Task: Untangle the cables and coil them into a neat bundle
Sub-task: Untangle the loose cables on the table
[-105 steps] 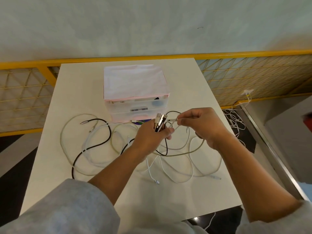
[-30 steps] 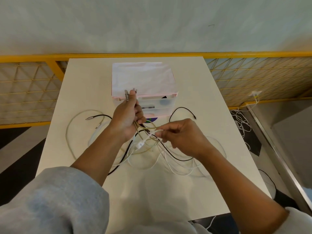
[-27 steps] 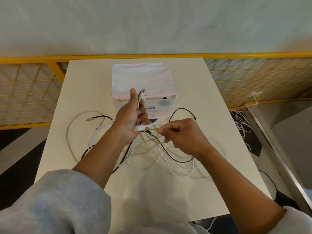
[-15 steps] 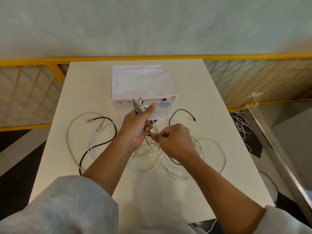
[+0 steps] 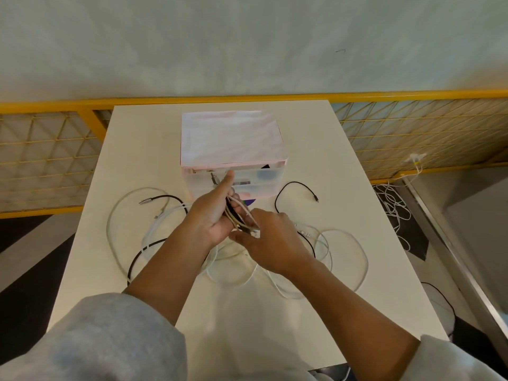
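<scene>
My left hand (image 5: 211, 218) held a bunch of cables (image 5: 235, 213) tight. My right hand (image 5: 270, 243) pinched the same bunch just below it. More loops (image 5: 357, 259) lay under both hands.

Pink-topped translucent drawer box (image 5: 231, 136) on white table (image 5: 310, 138) (yellow mesh railing (image 5: 41, 149) behind)

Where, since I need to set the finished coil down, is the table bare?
Bare: the table near edge, below the cables; also both sides of the box. Crowded: the middle, around the left hand and right hand.
</scene>
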Motion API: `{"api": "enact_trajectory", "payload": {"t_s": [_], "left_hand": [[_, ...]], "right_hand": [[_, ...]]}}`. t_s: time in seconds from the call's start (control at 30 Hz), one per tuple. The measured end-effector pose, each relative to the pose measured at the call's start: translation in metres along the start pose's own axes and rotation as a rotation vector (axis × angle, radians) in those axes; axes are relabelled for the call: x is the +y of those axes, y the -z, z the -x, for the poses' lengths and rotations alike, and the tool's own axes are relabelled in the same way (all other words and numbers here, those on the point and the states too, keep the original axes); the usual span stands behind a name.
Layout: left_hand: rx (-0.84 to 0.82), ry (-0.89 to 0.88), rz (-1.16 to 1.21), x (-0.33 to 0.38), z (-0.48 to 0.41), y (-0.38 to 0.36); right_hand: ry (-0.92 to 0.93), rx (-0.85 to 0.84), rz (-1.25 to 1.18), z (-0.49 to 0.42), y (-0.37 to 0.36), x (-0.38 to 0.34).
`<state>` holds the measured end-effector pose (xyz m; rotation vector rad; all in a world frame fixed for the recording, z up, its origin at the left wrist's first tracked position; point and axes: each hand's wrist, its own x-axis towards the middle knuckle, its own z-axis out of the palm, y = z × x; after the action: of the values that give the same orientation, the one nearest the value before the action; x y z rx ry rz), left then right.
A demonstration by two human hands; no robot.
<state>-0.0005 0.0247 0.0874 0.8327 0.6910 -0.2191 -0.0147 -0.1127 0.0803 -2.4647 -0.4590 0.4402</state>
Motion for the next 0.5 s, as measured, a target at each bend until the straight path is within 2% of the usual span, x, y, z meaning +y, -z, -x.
{"api": "enact_trajectory", "payload": {"t_s": [0.23,0.4,0.43,0.5], "left_hand": [[-0.075,-0.044,-0.044,-0.029,0.002,0.006],[-0.090,-0.005,0.066,-0.036,0.001,0.005],[-0.100,0.011,0.112,-0.033,-0.001,0.005],[-0.080,0.005,0.175,-0.028,-0.005,0.008]], "right_hand": [[0.117,0.007,0.029,-0.008,-0.003,0.002],[0.138,-0.020,0.069,-0.007,-0.005,0.007],[0.140,0.001,0.013,-0.005,-0.003,0.009],[0.125,0.150,-0.134,-0.001,0.004,0.015]]}}
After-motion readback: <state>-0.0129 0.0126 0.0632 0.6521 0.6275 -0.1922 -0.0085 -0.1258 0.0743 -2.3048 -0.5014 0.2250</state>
